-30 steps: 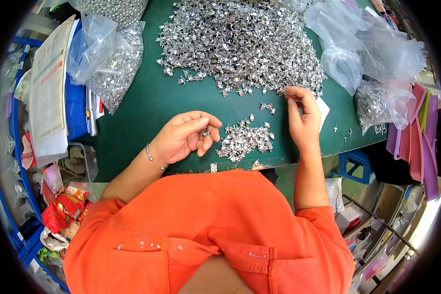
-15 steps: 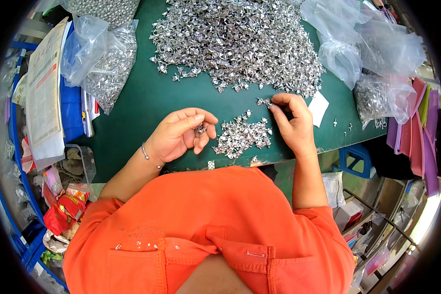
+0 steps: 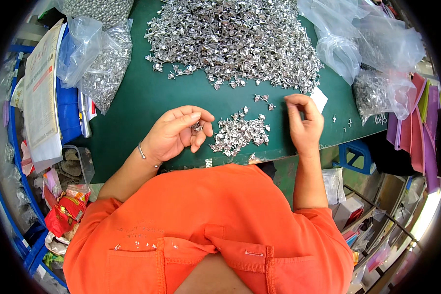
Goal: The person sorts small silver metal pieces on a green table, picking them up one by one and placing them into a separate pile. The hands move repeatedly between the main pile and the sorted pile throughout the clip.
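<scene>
My left hand (image 3: 178,133) is closed with its palm partly turned up, and a few small silver metal charms (image 3: 196,127) show between its curled fingers and thumb. My right hand (image 3: 306,125) hovers over the green table's near part, thumb and forefinger bent and slightly apart, with nothing visible between them. Just left of those fingertips lie several loose silver charms (image 3: 264,98). Between my two hands sits a small heap of the same charms (image 3: 240,134), near the table edge. A much larger pile of them (image 3: 235,36) spreads across the far side.
Clear bags of metal parts stand at left (image 3: 108,68) and right (image 3: 372,90). A white paper card (image 3: 318,100) lies beyond my right hand. Tiny silver pieces (image 3: 334,119) are scattered right of it. A blue stool (image 3: 355,157) stands below the table's right edge.
My right hand has let go of the charm at its fingertips and drawn back to the right. Several charms now lie apart on the table there. My left hand stays almost still.
</scene>
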Motion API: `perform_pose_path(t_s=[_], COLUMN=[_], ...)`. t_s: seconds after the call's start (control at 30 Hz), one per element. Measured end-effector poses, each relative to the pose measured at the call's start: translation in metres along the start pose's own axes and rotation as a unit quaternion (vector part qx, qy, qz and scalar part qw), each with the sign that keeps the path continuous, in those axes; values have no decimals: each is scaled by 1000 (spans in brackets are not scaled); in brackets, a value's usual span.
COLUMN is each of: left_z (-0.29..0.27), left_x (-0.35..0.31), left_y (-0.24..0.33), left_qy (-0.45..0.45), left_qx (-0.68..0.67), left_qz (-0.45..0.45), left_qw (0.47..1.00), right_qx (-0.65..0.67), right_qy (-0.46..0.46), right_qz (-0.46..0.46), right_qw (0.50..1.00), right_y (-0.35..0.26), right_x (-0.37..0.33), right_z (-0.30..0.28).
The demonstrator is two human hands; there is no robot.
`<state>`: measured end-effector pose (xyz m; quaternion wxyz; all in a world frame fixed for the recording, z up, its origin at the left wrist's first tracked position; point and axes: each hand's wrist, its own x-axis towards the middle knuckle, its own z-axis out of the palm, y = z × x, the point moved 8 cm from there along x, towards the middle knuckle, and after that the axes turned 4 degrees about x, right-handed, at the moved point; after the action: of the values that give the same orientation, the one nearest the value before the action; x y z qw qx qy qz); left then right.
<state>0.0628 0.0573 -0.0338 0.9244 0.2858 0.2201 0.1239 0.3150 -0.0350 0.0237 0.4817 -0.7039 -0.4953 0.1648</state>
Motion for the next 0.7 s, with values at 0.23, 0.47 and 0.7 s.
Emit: perform_pose_path(t_s=[0.23,0.47,0.7], left_z=[0,-1,0], left_x=[0,0,0], left_y=[0,-2,0], left_qy=[0,2,0], left_qx=[-7,-4,-9], left_qz=[-3,-4,-3], left_qw=[1000,1000,1000], right_qx=[-104,-33,-8], right_qy=[-46,-6,-95], right_qz=[-157,-78,-66], right_qw=[981,996,993], right_y=[-27,-17,-15], right_x=[-6,0,-5], right_z=[21,-2,20])
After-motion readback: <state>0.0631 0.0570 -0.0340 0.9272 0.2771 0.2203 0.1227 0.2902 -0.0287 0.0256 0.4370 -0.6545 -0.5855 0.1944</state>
